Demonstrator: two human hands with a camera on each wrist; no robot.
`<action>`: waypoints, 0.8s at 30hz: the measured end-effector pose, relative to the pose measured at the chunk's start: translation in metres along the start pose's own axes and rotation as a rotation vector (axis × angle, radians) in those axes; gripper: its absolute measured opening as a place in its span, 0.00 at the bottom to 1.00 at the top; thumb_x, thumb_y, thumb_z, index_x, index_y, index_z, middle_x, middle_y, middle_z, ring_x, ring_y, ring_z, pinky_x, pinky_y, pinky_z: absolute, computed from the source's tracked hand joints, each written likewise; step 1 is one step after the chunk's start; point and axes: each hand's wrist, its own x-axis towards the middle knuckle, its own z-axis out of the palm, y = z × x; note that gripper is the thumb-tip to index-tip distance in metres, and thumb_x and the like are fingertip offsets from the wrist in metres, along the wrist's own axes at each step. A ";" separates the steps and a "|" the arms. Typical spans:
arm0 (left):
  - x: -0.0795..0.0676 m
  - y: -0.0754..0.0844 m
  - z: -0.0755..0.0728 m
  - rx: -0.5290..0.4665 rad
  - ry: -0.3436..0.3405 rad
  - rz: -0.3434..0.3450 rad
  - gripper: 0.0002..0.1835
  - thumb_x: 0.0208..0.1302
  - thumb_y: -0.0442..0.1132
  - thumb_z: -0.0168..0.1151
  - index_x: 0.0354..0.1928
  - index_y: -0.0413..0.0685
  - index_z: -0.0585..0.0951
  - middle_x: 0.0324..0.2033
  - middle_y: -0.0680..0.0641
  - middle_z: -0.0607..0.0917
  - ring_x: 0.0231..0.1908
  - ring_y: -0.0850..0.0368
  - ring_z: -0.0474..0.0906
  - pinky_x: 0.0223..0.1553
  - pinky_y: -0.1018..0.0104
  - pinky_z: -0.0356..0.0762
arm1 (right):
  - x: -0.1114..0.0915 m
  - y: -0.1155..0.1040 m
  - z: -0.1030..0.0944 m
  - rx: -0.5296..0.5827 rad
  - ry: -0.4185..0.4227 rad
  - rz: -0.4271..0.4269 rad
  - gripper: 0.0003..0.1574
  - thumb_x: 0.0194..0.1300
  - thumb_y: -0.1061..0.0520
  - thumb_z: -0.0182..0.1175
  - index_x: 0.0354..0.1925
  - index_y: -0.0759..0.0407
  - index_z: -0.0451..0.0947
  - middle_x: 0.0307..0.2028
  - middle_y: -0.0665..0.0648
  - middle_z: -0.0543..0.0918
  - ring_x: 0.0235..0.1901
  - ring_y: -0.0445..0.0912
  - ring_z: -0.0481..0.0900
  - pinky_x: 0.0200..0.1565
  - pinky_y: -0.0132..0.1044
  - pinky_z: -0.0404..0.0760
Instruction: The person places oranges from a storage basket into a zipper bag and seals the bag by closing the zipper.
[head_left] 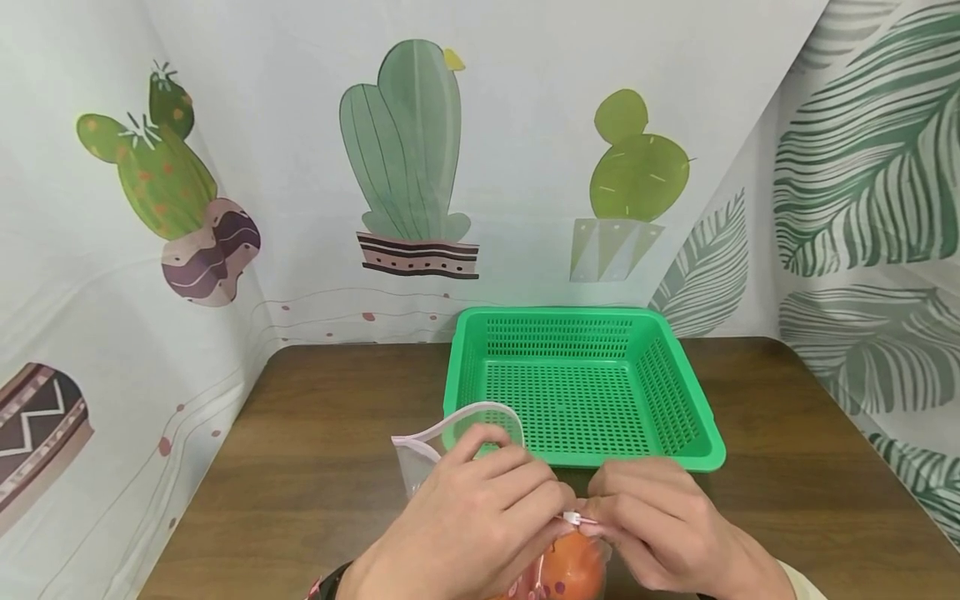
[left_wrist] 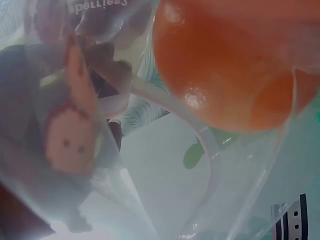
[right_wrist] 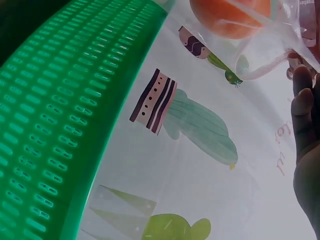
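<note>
A clear zip bag (head_left: 416,467) with a pale pink zip edge stands in front of me, its left part gaping. Inside it sits a round, glossy orange fruit (head_left: 573,567), which shows large through the plastic in the left wrist view. My left hand (head_left: 480,512) pinches the zip edge close to a small white slider (head_left: 572,517). From the other side, my right hand (head_left: 663,525) pinches the same edge at the slider, its fingers curled. The two hands almost meet above the fruit. Printed pink figures and lettering mark the bag.
A green perforated plastic basket (head_left: 585,408) stands on the brown wooden table (head_left: 337,417), just beyond my hands. Behind the table hangs a white cloth (head_left: 525,167) printed with cacti and leaves.
</note>
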 end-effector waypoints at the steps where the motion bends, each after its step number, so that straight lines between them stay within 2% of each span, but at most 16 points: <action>1: 0.000 0.000 -0.001 0.001 0.003 0.004 0.07 0.72 0.45 0.57 0.37 0.55 0.82 0.31 0.61 0.81 0.36 0.66 0.78 0.52 0.62 0.72 | 0.000 0.000 0.000 0.007 0.004 -0.005 0.11 0.70 0.66 0.58 0.29 0.70 0.76 0.20 0.50 0.71 0.21 0.34 0.66 0.29 0.18 0.62; 9: 0.002 -0.003 -0.003 -0.013 0.019 -0.010 0.06 0.70 0.44 0.58 0.37 0.55 0.82 0.31 0.61 0.82 0.37 0.66 0.80 0.51 0.64 0.73 | 0.001 0.001 -0.006 0.060 0.039 -0.014 0.12 0.69 0.67 0.58 0.28 0.73 0.76 0.19 0.52 0.71 0.19 0.35 0.67 0.29 0.18 0.64; 17: 0.000 -0.006 -0.005 0.017 -0.007 -0.024 0.07 0.70 0.44 0.56 0.36 0.55 0.82 0.32 0.61 0.83 0.38 0.66 0.80 0.52 0.63 0.73 | 0.005 0.003 -0.015 0.077 0.019 -0.001 0.12 0.68 0.68 0.58 0.26 0.71 0.75 0.18 0.52 0.70 0.19 0.35 0.66 0.28 0.18 0.63; 24: -0.003 -0.009 -0.010 -0.009 -0.042 -0.079 0.04 0.68 0.41 0.58 0.36 0.55 0.82 0.33 0.61 0.83 0.38 0.66 0.80 0.53 0.63 0.74 | 0.011 0.003 -0.024 0.097 0.017 0.010 0.13 0.67 0.68 0.58 0.24 0.69 0.73 0.18 0.52 0.70 0.19 0.36 0.68 0.27 0.20 0.65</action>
